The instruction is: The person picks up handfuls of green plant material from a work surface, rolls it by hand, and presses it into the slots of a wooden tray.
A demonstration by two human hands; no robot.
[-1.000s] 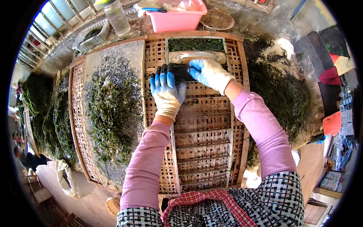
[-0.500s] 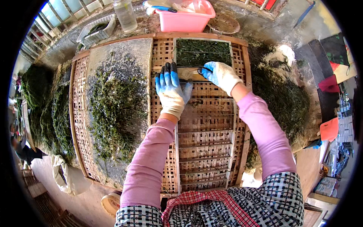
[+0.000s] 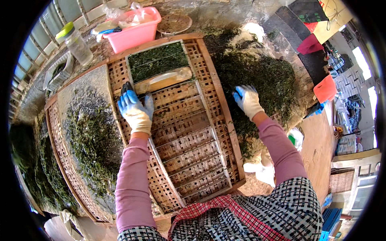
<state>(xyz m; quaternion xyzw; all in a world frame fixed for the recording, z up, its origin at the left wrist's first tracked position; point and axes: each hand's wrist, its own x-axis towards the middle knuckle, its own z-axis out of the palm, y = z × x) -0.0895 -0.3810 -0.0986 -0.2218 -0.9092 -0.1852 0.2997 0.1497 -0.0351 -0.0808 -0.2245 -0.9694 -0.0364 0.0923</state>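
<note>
A pale ladder-like frame [image 3: 212,127] with thin crossbars lies on a woven bamboo rack [image 3: 223,116]. In its far end, chopped dark green seaweed-like leaves [image 3: 157,60] form a flat layer. A pale wooden bar [image 3: 164,80] rests across the frame along that layer's near edge. My left hand [image 3: 136,110], in a white and blue glove with dark fingertips, lies with fingers stretched out on the frame's left side, by the bar's left end. My right hand [image 3: 248,100], gloved alike, is at the dark green leaf pile [image 3: 269,80] right of the rack, fingers apart and slightly bent.
Left of the frame, a grey board [image 3: 86,86] carries loose chopped leaves. At the back stand a pink basin [image 3: 132,36] with bags, a clear jar [image 3: 78,48], a white tray [image 3: 50,80] and a round shallow basket [image 3: 174,24]. More leaves are heaped far left.
My right hand has left the wooden bar and moved right to the leaf pile. My left hand still lies by the frame's left side. The view has turned to the right.
</note>
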